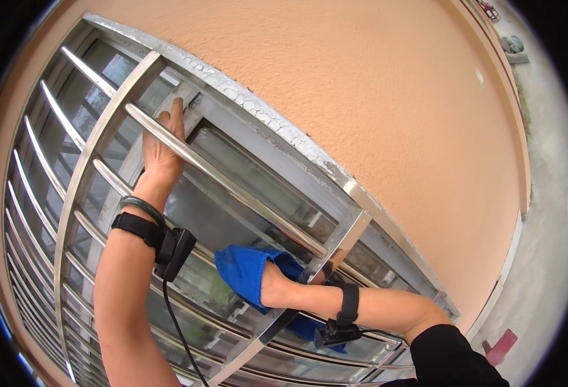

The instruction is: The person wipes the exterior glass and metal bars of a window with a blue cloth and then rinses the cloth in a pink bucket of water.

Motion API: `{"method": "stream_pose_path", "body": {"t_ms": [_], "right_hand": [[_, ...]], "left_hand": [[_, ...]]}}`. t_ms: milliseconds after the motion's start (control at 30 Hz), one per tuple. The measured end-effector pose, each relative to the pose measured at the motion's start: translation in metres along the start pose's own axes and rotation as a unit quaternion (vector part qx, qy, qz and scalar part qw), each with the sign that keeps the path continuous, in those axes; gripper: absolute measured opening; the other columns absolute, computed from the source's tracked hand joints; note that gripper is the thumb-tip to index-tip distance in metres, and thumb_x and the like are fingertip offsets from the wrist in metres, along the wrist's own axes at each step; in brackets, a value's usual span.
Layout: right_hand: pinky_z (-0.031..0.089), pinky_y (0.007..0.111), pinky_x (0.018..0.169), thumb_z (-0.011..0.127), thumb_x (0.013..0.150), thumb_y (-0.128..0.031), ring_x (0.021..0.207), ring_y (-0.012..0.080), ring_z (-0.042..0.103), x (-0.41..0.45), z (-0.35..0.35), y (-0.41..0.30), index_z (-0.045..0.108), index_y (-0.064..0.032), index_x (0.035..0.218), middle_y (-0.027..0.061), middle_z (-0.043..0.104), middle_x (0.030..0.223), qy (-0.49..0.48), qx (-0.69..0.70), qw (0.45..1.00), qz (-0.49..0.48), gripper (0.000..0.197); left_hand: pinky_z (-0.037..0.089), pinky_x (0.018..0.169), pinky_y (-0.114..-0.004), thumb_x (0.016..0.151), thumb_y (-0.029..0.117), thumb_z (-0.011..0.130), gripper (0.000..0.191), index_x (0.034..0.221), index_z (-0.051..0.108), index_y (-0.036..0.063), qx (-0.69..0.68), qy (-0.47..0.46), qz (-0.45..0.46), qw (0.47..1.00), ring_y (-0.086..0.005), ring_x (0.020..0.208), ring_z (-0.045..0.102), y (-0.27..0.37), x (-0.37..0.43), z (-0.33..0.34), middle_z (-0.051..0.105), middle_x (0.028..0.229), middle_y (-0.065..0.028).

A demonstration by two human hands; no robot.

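My left hand (164,145) reaches past a stainless steel bar (226,186) and rests against the window's sliding sash frame (131,167). Its visible fingers are stretched up along the frame, and nothing shows in its grasp. A blue cloth (240,273) is draped over my right hand (273,285), hiding the fingers. That hand is through the bars, with the cloth at the window glass (206,203); whether it presses on the glass cannot be told. A loose end of the cloth hangs below the wrist.
A steel grille with flat uprights (78,159) stands in front of the window. Flaking white paint covers the window surround (245,99), beside an orange textured wall (361,96). A black cable (180,324) hangs from the left wrist device (172,251). Pavement (550,159) lies at right.
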State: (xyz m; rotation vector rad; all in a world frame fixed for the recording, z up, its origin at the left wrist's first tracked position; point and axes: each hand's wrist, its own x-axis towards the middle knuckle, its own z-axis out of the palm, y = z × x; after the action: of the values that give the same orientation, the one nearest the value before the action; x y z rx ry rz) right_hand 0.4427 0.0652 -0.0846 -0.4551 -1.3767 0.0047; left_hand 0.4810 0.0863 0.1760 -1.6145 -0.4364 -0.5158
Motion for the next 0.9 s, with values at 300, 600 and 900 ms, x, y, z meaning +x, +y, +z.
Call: {"method": "stream_pose_path", "body": {"t_ms": [300,600,900], "right_hand": [[0.044,0.037,0.072,0.044,0.081,-0.010,0.084,0.0317,0.052,-0.001,0.002,0.002,0.048,0.0055,0.111,0.0178,0.051,0.091,-0.043,0.004,0.999,-0.005,0.034],[0.043,0.038,0.070,0.047,0.079,-0.011,0.085,0.0333,0.052,-0.003,-0.007,-0.017,0.050,0.0040,0.107,0.0176,0.050,0.091,-0.043,0.139,0.986,0.087,0.031],[0.043,0.038,0.068,0.047,0.079,-0.010,0.081,0.0336,0.050,-0.004,0.008,0.004,0.046,0.0045,0.109,0.0171,0.047,0.087,-0.050,0.045,0.998,-0.005,0.034]], "left_hand": [[0.045,0.074,-0.040,0.075,0.003,0.052,0.025,0.099,0.055,0.0080,0.004,0.025,0.081,0.996,-0.0324,0.083,0.056,-0.001,0.015,0.007,0.056,0.083,-0.0140],[0.044,0.069,-0.034,0.071,0.006,0.052,0.010,0.079,0.058,0.0087,0.091,0.068,0.222,0.968,-0.0234,0.075,0.055,-0.011,0.031,0.012,0.052,0.076,-0.0070],[0.044,0.069,-0.034,0.072,0.006,0.051,0.003,0.075,0.053,0.0064,0.120,0.088,0.238,0.960,-0.0244,0.076,0.055,-0.011,0.042,0.018,0.051,0.075,-0.0091]]}}
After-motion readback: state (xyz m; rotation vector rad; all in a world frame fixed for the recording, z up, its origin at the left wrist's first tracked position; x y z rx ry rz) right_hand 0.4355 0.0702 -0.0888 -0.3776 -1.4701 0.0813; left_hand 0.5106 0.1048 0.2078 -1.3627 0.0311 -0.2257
